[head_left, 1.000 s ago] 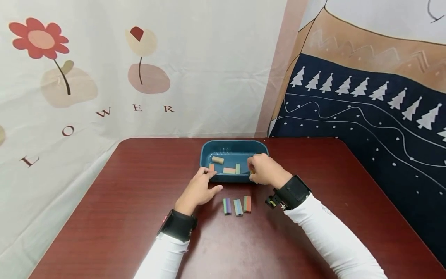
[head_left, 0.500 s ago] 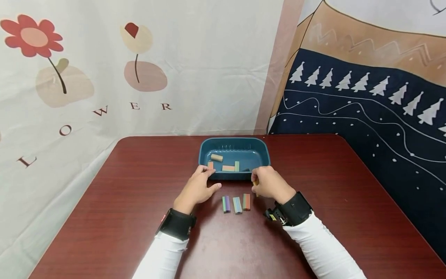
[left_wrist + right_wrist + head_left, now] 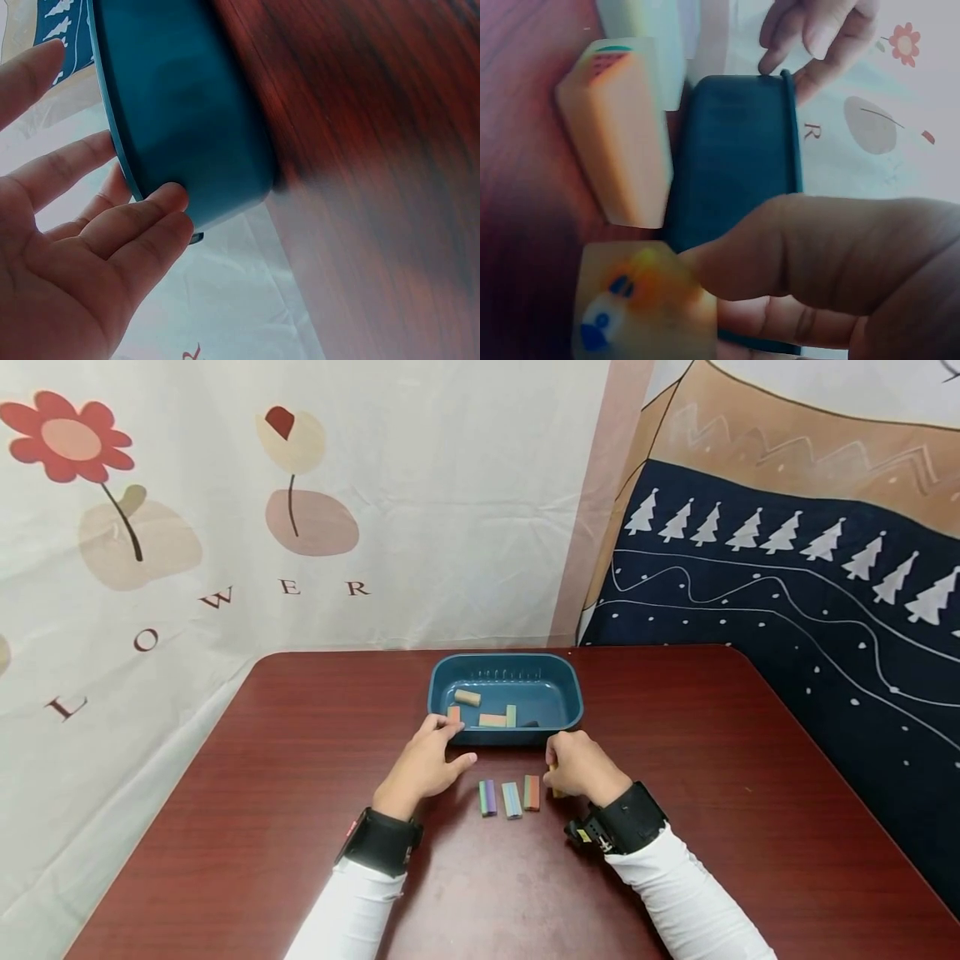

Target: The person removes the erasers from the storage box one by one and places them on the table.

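Note:
My right hand (image 3: 585, 767) pinches a small yellow block (image 3: 634, 315) with a rocket print, low over the table just in front of the teal plastic tray (image 3: 525, 737). Fingers cover part of this block; whether it touches the table I cannot tell. To its left, an orange-and-green block (image 3: 532, 793) with a watermelon print, a light blue block (image 3: 512, 800) and a purple-and-green block (image 3: 487, 797) form a loose row. My left hand (image 3: 422, 768) touches the tray's front left rim, its fingers relaxed and thumb apart.
Inside the tray lie a beige block (image 3: 467, 697), a peach block (image 3: 492, 720), a green block (image 3: 512, 716), an orange block (image 3: 453, 713) and a dark piece (image 3: 531, 724). Printed cloths hang behind the reddish-brown table (image 3: 322, 718).
From inside the tray's right front corner, my right hand has brought the yellow block over the rim toward me, down beside the row. My left hand stays at the rim.

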The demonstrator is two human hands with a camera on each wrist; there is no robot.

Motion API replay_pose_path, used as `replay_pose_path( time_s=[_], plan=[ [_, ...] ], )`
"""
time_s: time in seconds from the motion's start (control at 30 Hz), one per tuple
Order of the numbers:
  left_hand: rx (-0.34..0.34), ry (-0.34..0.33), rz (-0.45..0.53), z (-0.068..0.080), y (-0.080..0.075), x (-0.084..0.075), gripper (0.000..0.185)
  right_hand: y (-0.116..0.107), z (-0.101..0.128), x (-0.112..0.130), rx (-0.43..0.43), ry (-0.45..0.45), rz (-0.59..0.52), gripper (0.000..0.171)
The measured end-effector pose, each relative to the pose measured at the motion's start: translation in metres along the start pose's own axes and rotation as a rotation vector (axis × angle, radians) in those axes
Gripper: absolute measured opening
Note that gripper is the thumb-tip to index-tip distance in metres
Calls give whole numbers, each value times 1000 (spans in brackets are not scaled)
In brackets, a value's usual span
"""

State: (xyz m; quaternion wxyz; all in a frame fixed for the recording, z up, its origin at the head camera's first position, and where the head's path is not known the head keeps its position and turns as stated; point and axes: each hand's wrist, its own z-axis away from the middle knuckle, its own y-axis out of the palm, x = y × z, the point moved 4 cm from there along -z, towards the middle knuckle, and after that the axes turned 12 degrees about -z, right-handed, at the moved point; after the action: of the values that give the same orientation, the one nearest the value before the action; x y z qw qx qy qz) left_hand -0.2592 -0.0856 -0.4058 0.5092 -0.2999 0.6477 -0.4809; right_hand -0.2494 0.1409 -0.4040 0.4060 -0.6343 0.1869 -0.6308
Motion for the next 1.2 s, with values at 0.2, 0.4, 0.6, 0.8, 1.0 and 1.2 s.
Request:
replay_pose_path(
  time_s=[0.2,0.4,0.6,0.8,1.0,1.2],
  plan=[
    [-1,-6,0,1,-2,0,61,5,-3,-1,18,-10,26,22],
    [-10,-1,-2,0,-5,0,61,5,-5,-2,29,-8,38,22],
    [-18,2,1,1,-7,-2,60,5,-6,-2,48,11,41,21],
    [-5,-3,-4,1,-5,-3,61,7,-6,-6,79,27,40,22],
    [4,-5,2,3,-3,-4,60,9,-4,-9,72,-16,34,19],
    [7,-5,5,3,-3,-5,59,7,-4,-12,59,-24,33,15]
  ],
)
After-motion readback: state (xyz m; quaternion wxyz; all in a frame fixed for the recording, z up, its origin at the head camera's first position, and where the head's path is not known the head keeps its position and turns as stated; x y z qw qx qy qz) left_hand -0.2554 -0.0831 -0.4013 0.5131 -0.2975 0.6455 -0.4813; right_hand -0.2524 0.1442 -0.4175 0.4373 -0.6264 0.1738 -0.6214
